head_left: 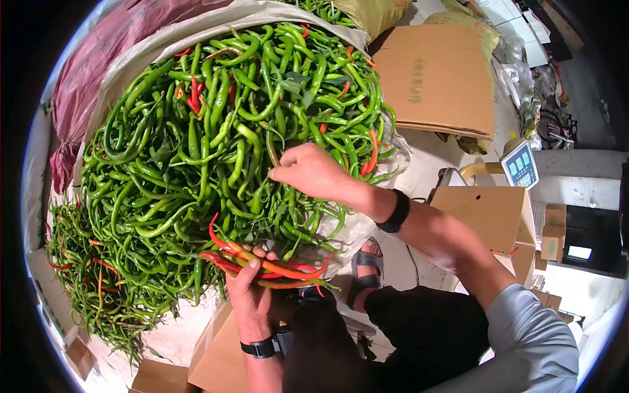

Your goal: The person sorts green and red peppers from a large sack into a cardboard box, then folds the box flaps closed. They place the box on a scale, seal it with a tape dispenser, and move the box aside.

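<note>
My left hand (249,291), low in the view, is closed around a bunch of red and orange chili peppers (285,268), with a greenish one among them. The thumb lies across their near end. Over the heap of long green chili peppers (177,150), my right hand (308,171) is closed in a pinch at a brownish chili pepper (272,150). Its fingertips partly hide the pepper's lower end. A few other red peppers (194,95) show among the green ones, some leaves mixed in.
The heap lies on a whitish sack (141,49), beside a pink sack (88,78). Flattened cardboard (436,78) lies beyond at right. A scale display (519,165) stands near a cardboard box (481,206). A smaller heap of darker peppers (92,275) is at left; an open box (219,350) is below.
</note>
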{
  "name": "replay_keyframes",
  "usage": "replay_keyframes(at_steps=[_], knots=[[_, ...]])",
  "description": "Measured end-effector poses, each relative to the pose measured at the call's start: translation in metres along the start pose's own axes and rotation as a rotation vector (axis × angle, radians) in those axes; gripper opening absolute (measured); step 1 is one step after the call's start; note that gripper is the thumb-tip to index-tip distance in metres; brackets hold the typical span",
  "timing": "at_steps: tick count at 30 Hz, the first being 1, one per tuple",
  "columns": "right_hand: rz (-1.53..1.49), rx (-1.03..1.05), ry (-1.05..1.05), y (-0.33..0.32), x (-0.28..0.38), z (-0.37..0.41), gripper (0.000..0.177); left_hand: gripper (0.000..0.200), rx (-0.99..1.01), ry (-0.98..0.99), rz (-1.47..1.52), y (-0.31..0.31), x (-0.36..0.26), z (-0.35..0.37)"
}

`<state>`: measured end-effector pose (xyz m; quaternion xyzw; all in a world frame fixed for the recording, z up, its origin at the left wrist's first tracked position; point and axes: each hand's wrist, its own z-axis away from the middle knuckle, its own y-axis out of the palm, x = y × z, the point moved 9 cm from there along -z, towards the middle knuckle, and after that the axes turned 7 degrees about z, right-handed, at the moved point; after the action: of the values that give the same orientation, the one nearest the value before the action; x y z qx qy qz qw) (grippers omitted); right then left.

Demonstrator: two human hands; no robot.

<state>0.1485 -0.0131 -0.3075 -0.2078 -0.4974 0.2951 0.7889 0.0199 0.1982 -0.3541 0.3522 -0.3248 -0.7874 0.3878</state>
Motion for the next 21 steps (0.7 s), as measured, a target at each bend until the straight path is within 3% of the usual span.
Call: replay_keyframes(at_steps=[5, 7, 8, 11, 15, 17, 19, 21], knots=[[0.091, 0.125, -0.141, -0.015, -0.004, 0.039, 0.031, 0.032, 0.013, -0.106, -0.002, 0.008, 0.008, 0.001], [0.423, 0.238, -0.233, -0.006, 0.001, 0.055, 0.027, 0.032, 0.043, -0.125, -0.034, 0.014, 0.010, -0.002], [0.447, 0.264, -0.253, 0.001, 0.005, 0.061, 0.025, 0.033, 0.034, -0.131, -0.084, 0.022, 0.009, -0.003], [0.344, 0.398, -0.386, 0.028, 0.019, 0.088, 0.027, 0.035, 0.015, -0.130, -0.155, 0.040, 0.008, -0.007], [0.438, 0.581, -0.419, 0.050, 0.037, 0.104, 0.029, 0.041, 0.085, -0.100, -0.192, 0.041, 0.002, -0.007], [0.178, 0.729, -0.456, 0.050, 0.041, 0.086, 0.028, 0.047, 0.095, -0.057, -0.101, 0.030, -0.002, -0.002], [0.113, 0.161, -0.315, -0.001, 0.036, 0.025, 0.027, 0.051, 0.085, -0.019, -0.087, 0.032, -0.004, -0.001], [0.182, -0.399, -0.379, -0.038, 0.043, -0.007, 0.026, 0.050, 0.049, 0.009, 0.001, 0.021, -0.006, -0.001]])
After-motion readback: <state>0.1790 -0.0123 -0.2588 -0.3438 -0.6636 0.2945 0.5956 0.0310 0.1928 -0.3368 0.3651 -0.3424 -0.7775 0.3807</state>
